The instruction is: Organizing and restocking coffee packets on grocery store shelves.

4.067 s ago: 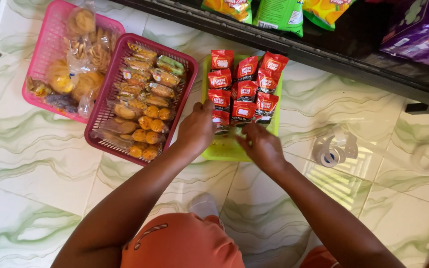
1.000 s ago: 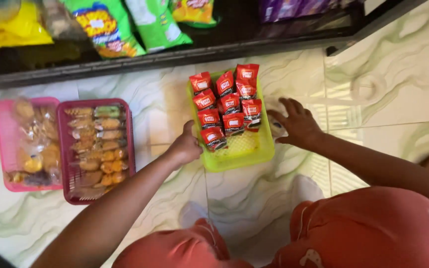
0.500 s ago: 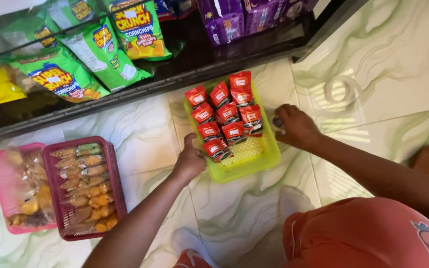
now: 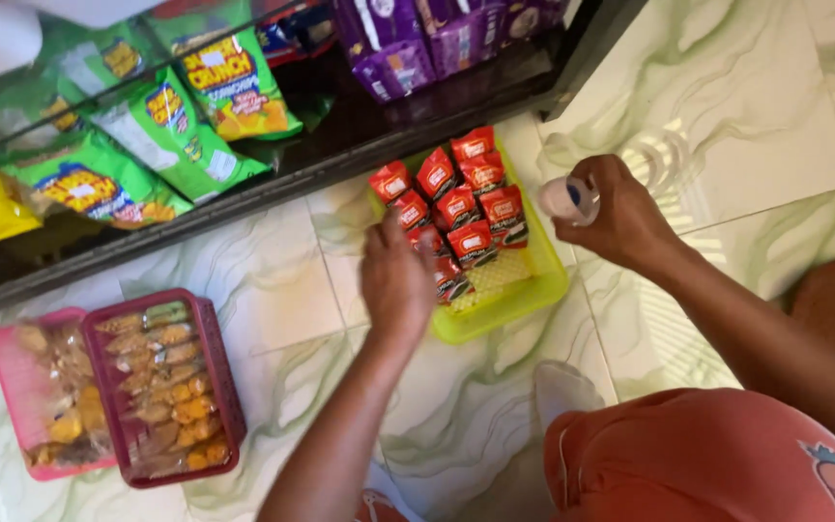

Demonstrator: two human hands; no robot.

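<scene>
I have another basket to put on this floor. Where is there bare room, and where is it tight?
Bare tile lies between the dark red basket and the yellow-green basket, and right of the right hand. The yellow-green basket itself is crowded with red packets.

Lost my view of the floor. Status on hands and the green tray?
Left hand over red packets in lime-green plastic tray. Right hand grips white tape roll. Nothing blocking.
</scene>
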